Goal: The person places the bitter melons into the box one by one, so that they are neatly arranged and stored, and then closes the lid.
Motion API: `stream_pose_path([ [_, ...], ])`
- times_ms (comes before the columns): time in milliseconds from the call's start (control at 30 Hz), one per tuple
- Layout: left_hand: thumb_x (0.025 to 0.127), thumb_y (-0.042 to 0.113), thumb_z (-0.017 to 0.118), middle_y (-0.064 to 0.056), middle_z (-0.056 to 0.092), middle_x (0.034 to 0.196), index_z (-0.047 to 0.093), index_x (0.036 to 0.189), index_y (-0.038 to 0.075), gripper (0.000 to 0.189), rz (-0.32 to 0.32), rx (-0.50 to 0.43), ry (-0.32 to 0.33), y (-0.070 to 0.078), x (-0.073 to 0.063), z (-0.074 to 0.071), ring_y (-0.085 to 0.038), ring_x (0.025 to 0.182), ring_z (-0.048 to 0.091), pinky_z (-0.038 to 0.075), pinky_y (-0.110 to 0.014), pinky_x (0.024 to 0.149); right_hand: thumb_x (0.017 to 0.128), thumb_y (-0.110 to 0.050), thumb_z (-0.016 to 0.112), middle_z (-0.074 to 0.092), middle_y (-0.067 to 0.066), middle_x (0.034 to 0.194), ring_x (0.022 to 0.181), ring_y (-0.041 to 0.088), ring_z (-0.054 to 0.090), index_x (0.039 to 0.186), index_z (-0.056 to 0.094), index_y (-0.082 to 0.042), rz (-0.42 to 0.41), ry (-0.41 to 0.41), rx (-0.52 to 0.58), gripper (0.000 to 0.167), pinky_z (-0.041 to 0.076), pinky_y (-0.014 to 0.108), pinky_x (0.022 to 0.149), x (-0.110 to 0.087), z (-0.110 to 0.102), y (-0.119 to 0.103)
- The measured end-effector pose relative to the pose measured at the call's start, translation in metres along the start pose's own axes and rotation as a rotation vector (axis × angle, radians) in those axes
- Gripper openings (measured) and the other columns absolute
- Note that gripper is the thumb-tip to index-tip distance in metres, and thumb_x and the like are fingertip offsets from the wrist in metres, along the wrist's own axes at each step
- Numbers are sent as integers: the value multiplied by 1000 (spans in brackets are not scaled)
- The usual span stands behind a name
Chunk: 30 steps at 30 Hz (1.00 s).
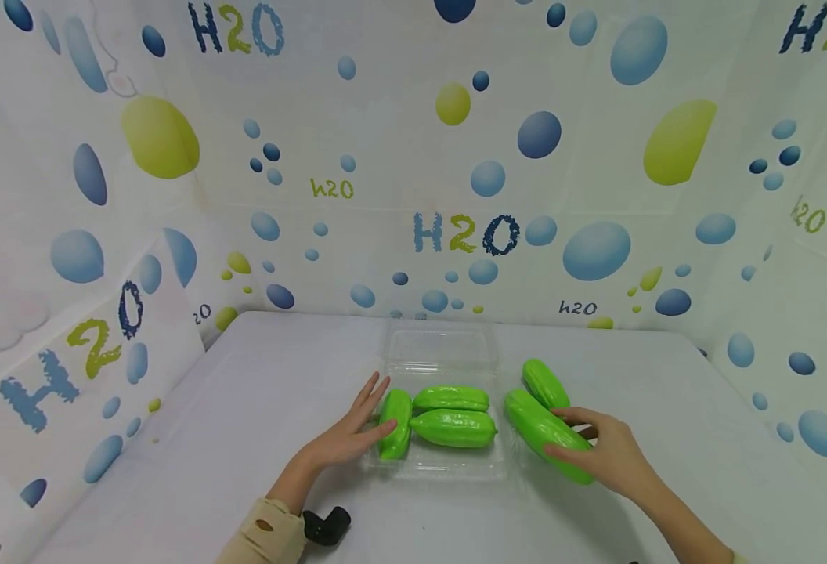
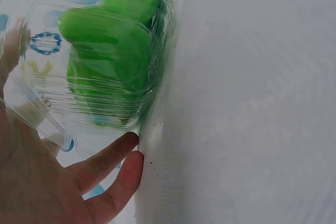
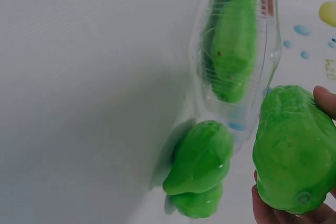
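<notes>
A clear plastic clamshell box (image 1: 449,468) stands open on the table, its lid folded back. Inside lie three glossy green, elongated fruits of unclear kind: one upright fruit (image 1: 395,423) at the left, plus a rear one (image 1: 451,398) and a front one (image 1: 456,428) lying crosswise. My left hand (image 1: 346,435) is at the box's left side, fingers spread, thumb over the left fruit. To the right of the box, my right hand (image 1: 607,450) grips a larger green fruit (image 3: 296,150) between thumb and fingers, above the table. Two more green fruits (image 3: 202,156) lie near it.
The white table (image 1: 244,407) runs back to a white curtain (image 1: 385,141) printed with blue and green drops and "H2O". A small black object (image 1: 326,526) sits beside the left sleeve (image 1: 265,533).
</notes>
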<state>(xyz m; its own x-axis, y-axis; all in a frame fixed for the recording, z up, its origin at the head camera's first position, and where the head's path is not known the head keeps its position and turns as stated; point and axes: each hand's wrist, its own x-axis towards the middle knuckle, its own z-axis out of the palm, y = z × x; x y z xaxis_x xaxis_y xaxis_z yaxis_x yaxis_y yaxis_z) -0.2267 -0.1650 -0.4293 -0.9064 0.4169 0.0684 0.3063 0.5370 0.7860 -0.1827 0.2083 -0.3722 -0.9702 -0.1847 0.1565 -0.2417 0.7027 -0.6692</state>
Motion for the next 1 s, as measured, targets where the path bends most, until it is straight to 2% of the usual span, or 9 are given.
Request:
stream_pose_path([
  [233, 93, 32, 51, -10, -9, 152, 7, 148, 14, 72, 7, -3, 7, 4, 0, 0, -34, 137, -5, 15, -65, 99, 68, -33, 80, 62, 11, 106, 83, 20, 61, 113, 64, -8, -27, -7, 20, 54, 49, 28, 63, 9, 8, -11],
  [633, 93, 36, 50, -9, -10, 152, 6, 148, 17, 73, 5, 9, 1, 2, 0, 1, -35, 137, -5, 14, -65, 99, 66, -29, 82, 64, 7, 106, 83, 19, 59, 110, 65, -9, -103, -38, 82, 52, 48, 29, 66, 22, 25, -28],
  [733, 93, 36, 50, -9, -10, 152, 6, 148, 18, 72, 6, 11, 2, 2, 0, 0, -35, 137, -5, 14, -65, 100, 65, -27, 83, 64, 7, 107, 87, 21, 59, 110, 65, -8, -135, -49, 93, 52, 48, 31, 70, 26, 30, -32],
  [867, 94, 36, 50, -10, -10, 152, 6, 148, 17, 72, 8, 7, -1, 3, 0, 0, -35, 137, -5, 14, -64, 100, 66, -25, 82, 65, 7, 108, 95, 25, 59, 110, 65, -6, -221, -64, 82, 51, 49, 34, 77, 31, 37, -37],
  [1000, 94, 36, 49, -10, -11, 152, 5, 148, 17, 72, 8, 4, -7, 4, -1, -1, -34, 137, -6, 13, -64, 100, 67, -26, 82, 64, 8, 108, 98, 27, 58, 110, 65, -6, -277, -83, 74, 50, 49, 35, 79, 35, 46, -42],
])
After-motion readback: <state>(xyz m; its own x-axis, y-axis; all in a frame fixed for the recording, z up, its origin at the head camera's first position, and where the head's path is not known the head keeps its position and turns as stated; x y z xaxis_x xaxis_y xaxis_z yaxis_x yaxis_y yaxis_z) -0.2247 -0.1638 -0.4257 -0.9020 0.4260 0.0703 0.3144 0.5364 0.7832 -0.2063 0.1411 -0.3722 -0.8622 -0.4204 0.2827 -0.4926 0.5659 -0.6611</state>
